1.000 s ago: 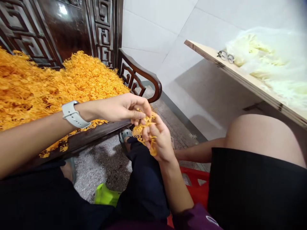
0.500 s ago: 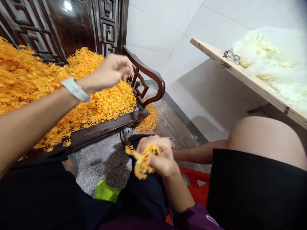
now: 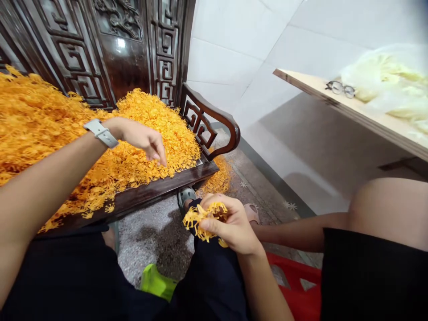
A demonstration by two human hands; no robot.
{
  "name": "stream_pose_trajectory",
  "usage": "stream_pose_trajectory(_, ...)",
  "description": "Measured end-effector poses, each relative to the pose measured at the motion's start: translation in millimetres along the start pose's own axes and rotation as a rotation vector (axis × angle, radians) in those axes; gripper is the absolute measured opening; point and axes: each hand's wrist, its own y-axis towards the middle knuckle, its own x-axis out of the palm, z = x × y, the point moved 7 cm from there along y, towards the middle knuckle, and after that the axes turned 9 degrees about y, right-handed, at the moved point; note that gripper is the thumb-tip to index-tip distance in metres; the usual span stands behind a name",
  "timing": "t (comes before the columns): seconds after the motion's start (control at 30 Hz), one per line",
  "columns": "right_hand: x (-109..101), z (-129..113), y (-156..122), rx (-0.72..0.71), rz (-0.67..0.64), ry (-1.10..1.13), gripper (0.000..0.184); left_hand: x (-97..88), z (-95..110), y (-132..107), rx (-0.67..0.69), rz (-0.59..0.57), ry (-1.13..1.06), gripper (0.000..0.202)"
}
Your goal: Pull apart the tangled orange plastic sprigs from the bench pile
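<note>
A big heap of small orange plastic pieces (image 3: 43, 129) covers the seat of a dark carved wooden bench (image 3: 157, 191). My left hand (image 3: 142, 140), a grey watch on its wrist, reaches down over the heap with fingers pointing at the pieces near the bench's front edge; it holds nothing that I can see. My right hand (image 3: 230, 225) rests above my knee, closed round a bunch of orange pieces (image 3: 200, 218).
The bench's curved armrest (image 3: 214, 122) stands right of the heap, with spilled orange pieces (image 3: 219, 178) on the floor below. A plywood table (image 3: 361, 118) at right carries glasses (image 3: 341, 88) and a bag of pale pieces (image 3: 391, 84). Another person's leg (image 3: 377, 223), a red crate (image 3: 301, 290), a green object (image 3: 157, 281).
My left hand left my right hand, swung up over the bench, and has now dropped onto the heap. My right hand lowered a little with its bunch.
</note>
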Motion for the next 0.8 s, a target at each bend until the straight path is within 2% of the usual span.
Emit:
stream_pose_trajectory(0.03,1,0,0,0.002,-0.009,0.0,0.012,-20.0,-13,-11,-0.018,0.15,-0.017,0.04)
stream_pose_trajectory(0.13,3,-1,0,0.006,-0.029,-0.004,0.012,-85.7,-46,-63,-0.052,0.781,-0.127,0.061)
stream_pose_trajectory(0.17,3,-2,0,0.006,-0.03,-0.007,0.011,-100.6,-55,-83,-0.085,0.979,-0.166,0.065)
stream_pose_trajectory(0.2,3,-2,0,0.005,-0.026,-0.011,0.011,-109.4,-63,-99,-0.125,1.121,-0.199,0.067)
stream_pose_trajectory(0.23,3,-3,1,0.004,-0.016,-0.012,0.011,-112.9,-68,-108,-0.164,1.184,-0.228,0.067)
stream_pose_trajectory(0.27,2,-2,2,0.008,0.0,-0.006,0.012,-112.5,-69,-110,-0.195,1.188,-0.252,0.065)
stream_pose_trajectory(0.3,1,-1,3,0.017,0.025,0.008,0.012,-108.3,-67,-104,-0.209,1.127,-0.272,0.062)
stream_pose_trajectory(0.37,-3,4,6,0.051,0.095,0.066,0.012,-90.5,-50,-78,-0.194,0.905,-0.253,0.058)
stream_pose_trajectory(0.43,-8,11,8,0.084,0.175,0.126,0.014,-65.0,-18,-46,-0.145,0.709,-0.146,0.053)
stream_pose_trajectory(0.5,-14,16,9,0.09,0.241,0.153,0.017,-35.1,24,-14,-0.046,0.561,-0.027,0.045)
stream_pose_trajectory(0.6,-20,19,10,0.06,0.3,0.145,0.018,7.0,88,16,0.118,0.451,0.022,0.033)
stream_pose_trajectory(0.67,-23,18,10,0.029,0.329,0.13,0.016,30.7,121,25,0.207,0.385,0.047,0.029)
stream_pose_trajectory(0.73,-24,15,11,-0.01,0.351,0.129,0.013,47.9,140,27,0.266,0.331,0.082,0.028)
stream_pose_trajectory(0.8,-25,12,11,-0.043,0.368,0.139,0.011,56.6,146,27,0.293,0.31,0.113,0.028)
